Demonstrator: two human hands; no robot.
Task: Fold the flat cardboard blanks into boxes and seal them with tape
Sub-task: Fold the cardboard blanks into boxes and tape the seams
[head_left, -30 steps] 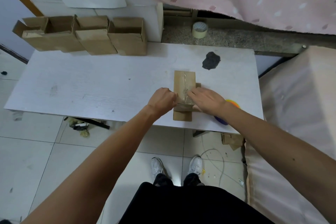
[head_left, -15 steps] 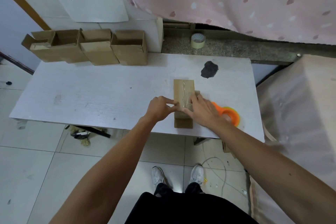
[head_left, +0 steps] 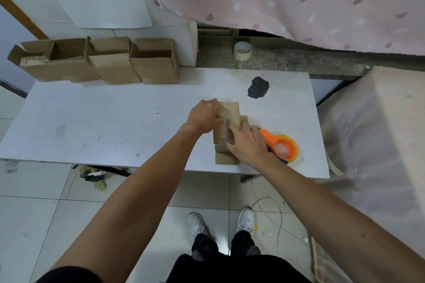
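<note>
Taking the white table (head_left: 92,122) as the landmark, three folded cardboard boxes (head_left: 103,62) stand in a row along its far left edge, their tops open. Near the table's front edge, right of its middle, lies the small box (head_left: 232,114) with clear tape along its top seam. The left hand (head_left: 203,117) curls against that box's left side, fingers bent over the top. The right hand (head_left: 247,145) lies flat with fingers spread, pressing on the box's near end. Just right of it, an orange tape dispenser (head_left: 282,147) rests on the table.
</note>
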